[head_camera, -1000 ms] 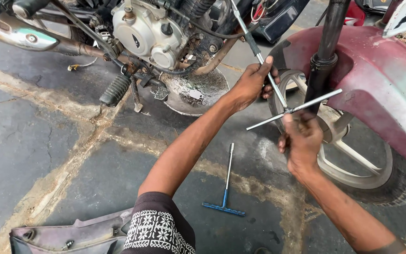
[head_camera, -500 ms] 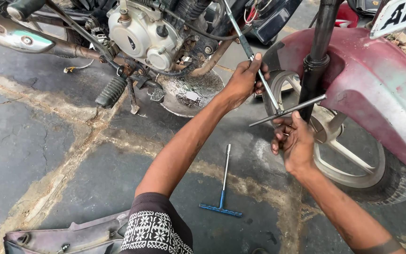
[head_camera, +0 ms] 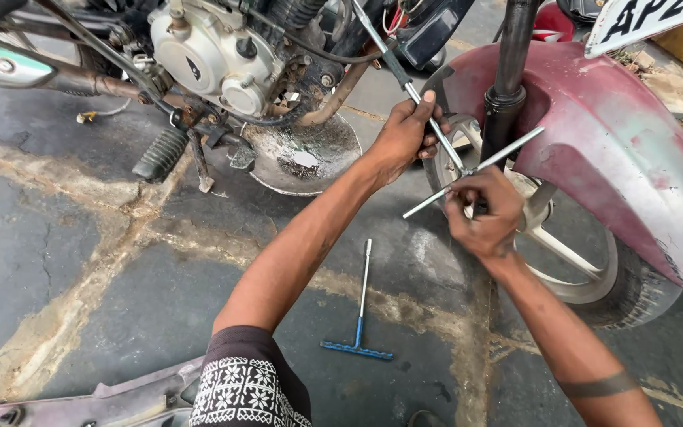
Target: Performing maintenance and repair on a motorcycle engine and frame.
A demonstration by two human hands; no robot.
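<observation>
My left hand (head_camera: 405, 136) grips the long steel shaft of a T-handle wrench (head_camera: 393, 62) that runs up toward the motorcycle engine (head_camera: 215, 55). My right hand (head_camera: 485, 213) holds the wrench's cross handle (head_camera: 507, 152), which slants from lower left to upper right, right beside the front wheel (head_camera: 571, 261). Both hands are close together in front of the black fork leg (head_camera: 507, 87) and the maroon front mudguard (head_camera: 618, 150).
A second T-handle wrench with a blue grip (head_camera: 360, 316) lies on the cracked stone floor below my arms. A round metal pan (head_camera: 302, 154) sits under the engine, next to the footrest (head_camera: 161, 153). A maroon body panel (head_camera: 112, 399) lies at the bottom left.
The view has shifted slightly. My right hand has turned the cross handle a little and both hands sit slightly lower and closer together on the wrench.
</observation>
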